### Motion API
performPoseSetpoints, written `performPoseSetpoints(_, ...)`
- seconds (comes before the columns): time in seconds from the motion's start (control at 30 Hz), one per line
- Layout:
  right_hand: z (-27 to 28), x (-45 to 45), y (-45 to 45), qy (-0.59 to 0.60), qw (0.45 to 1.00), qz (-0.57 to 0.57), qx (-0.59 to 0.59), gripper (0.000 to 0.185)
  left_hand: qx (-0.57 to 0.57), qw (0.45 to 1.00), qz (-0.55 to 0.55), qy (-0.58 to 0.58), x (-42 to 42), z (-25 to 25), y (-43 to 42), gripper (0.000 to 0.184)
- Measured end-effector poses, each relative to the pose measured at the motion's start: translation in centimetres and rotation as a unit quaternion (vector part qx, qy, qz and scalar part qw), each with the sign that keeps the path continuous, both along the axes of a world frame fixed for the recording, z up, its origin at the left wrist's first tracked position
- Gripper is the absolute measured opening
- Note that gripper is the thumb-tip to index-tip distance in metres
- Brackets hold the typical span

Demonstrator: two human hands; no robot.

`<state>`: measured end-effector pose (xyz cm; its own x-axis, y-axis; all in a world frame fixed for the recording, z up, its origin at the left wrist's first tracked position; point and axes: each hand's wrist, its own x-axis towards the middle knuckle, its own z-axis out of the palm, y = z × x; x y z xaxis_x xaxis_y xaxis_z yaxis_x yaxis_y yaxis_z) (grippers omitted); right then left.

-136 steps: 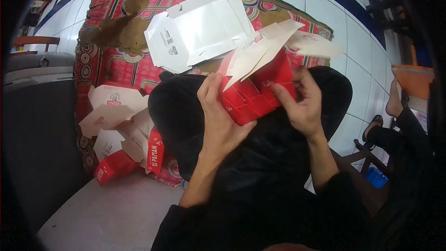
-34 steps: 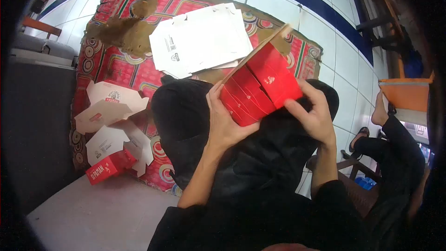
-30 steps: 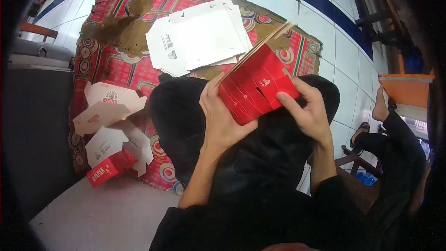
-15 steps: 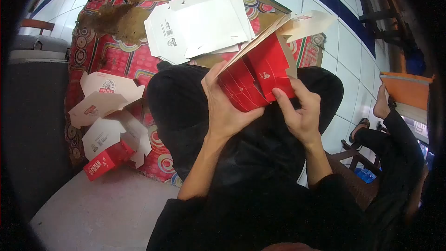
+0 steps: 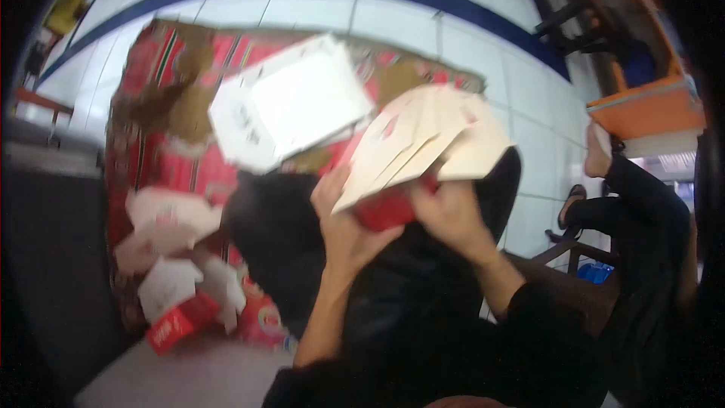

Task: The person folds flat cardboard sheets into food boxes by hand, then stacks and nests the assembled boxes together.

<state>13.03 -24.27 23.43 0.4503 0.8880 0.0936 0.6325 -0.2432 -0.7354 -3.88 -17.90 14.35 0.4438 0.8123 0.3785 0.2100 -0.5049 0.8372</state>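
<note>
A nested stack of red boxes (image 5: 387, 210) with cream flaps lies over my lap. My left hand (image 5: 343, 227) is wrapped round its left side, thumb on the red face. On the right, my right hand (image 5: 447, 215) grips the stack near the red part, its fingertips partly hidden under a cream flap and blurred. The cream flaps fan upward and to the right, covering most of the red sides. Beyond my knees a pile of flat white cartons (image 5: 302, 102) rests on the patterned mat (image 5: 181, 166).
Folded boxes with pale flaps (image 5: 170, 215) and a red box (image 5: 181, 323) lie at the left. A dark grey block (image 5: 57, 249) stands at the far left. To the right are another person's legs (image 5: 630, 204), a brown chair (image 5: 559, 279) and an orange item (image 5: 649, 109).
The stack has tilted, so its cream flaps now face up and hide most of the red. My right hand has moved left and down. The whole view has shifted and blurred.
</note>
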Motion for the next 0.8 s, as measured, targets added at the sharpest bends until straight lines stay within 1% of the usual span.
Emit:
performPoseSetpoints(0.03, 0.4, -0.2, 0.3, -0.020, 1.000, 0.004, 0.004, 0.031, -0.032, 0.999, -0.007, 0.011, 0.3, -0.6, 0.0, 0.112)
performPoseSetpoints(0.1, -0.2, 0.1, 0.1, -0.031, 0.999, 0.022, 0.019, 0.030, -0.047, 0.999, -0.022, 0.017, 0.7, -0.6, -0.1, 0.112)
performPoseSetpoints(0.2, -0.9, 0.8, -0.2, -0.012, 0.999, 0.045, 0.003, 0.028, -0.004, 1.000, 0.000, 0.019, 0.2, 0.3, -0.4, 0.112)
performPoseSetpoints(0.27, -0.8, 1.4, -0.3, 0.011, 0.996, 0.093, 0.003, 0.027, 0.047, 0.998, 0.015, 0.040, 0.0, 0.1, -0.6, 0.112)
performPoseSetpoints(0.33, 0.1, 1.6, -0.2, 0.040, 0.992, 0.119, -0.005, 0.027, 0.036, 0.999, 0.026, 0.026, 0.1, 0.3, -0.7, 0.113)
performPoseSetpoints(0.43, 0.5, 1.4, 0.5, -0.023, 0.994, 0.090, -0.053, 0.027, 0.017, 0.999, 0.037, -0.012, 0.8, 0.4, -0.9, 0.113)
performPoseSetpoints(0.47, 0.0, 1.2, 0.5, -0.056, 0.993, 0.106, 0.017, 0.028, 0.007, 0.999, 0.035, -0.029, 0.7, 0.2, -1.0, 0.113)
performPoseSetpoints(0.5, -0.4, 0.6, 0.3, -0.084, 0.986, 0.120, 0.084, 0.029, 0.002, 0.999, 0.036, -0.020, 0.4, -0.5, -0.9, 0.113)
performPoseSetpoints(0.53, -0.1, 1.9, 0.3, -0.068, 0.973, 0.221, 0.011, 0.034, 0.005, 1.000, -0.014, 0.014, 0.2, -1.5, -0.5, 0.113)
performPoseSetpoints(0.57, 0.1, 2.3, -0.2, 0.063, 0.973, 0.218, -0.032, 0.035, 0.031, 0.999, -0.020, 0.009, -0.3, -0.8, -0.4, 0.112)
performPoseSetpoints(0.6, 0.5, 2.4, -0.3, 0.192, 0.955, 0.212, -0.075, 0.038, 0.056, 0.998, -0.027, 0.004, -0.7, -0.1, -0.3, 0.110)
performPoseSetpoints(0.67, 1.5, 2.0, -0.1, 0.162, 0.957, 0.222, -0.093, 0.039, -0.001, 0.998, -0.019, -0.055, -0.7, -1.3, -0.8, 0.111)
performPoseSetpoints(0.7, -0.1, 2.2, -0.2, 0.139, 0.957, 0.245, -0.069, 0.039, -0.012, 0.999, -0.017, -0.042, -0.7, -1.1, -0.7, 0.111)
performPoseSetpoints(0.73, -1.6, 2.5, -0.6, 0.127, 0.958, 0.243, -0.082, 0.038, 0.006, 0.999, -0.018, -0.041, -0.6, -0.7, -0.3, 0.111)
performPoseSetpoints(0.77, -2.8, 3.1, -0.8, 0.036, 0.964, 0.261, -0.016, 0.038, 0.029, 0.998, -0.019, -0.044, -0.7, -0.5, -0.1, 0.111)
performPoseSetpoints(0.8, -3.1, 4.0, -1.1, 0.030, 0.970, 0.241, 0.008, 0.037, 0.027, 0.999, -0.019, -0.039, -1.0, -0.7, -0.3, 0.111)
